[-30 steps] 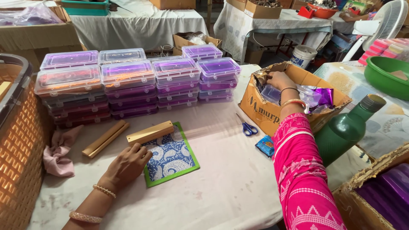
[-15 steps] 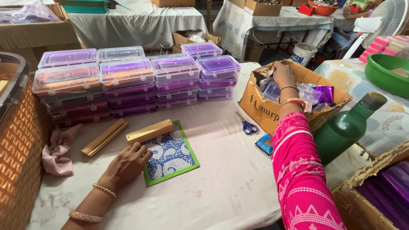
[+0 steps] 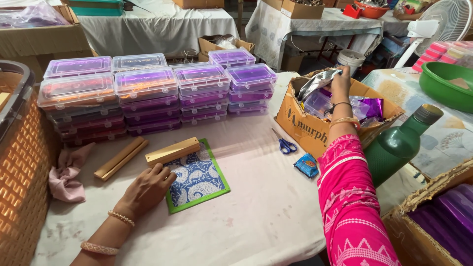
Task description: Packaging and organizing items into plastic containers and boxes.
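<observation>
Left hand palm-down on the worktop, fingers loosely curled together at the blue patterned card's edge. Right hand stretched into the cardboard box, fingers pinched on a silvery packet.

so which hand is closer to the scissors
Right, though only by a little. The right hand is up in the cardboard box holding a silver packet, just beyond the scissors. The left hand rests on the patterned cloth, farther off across the table.
</observation>
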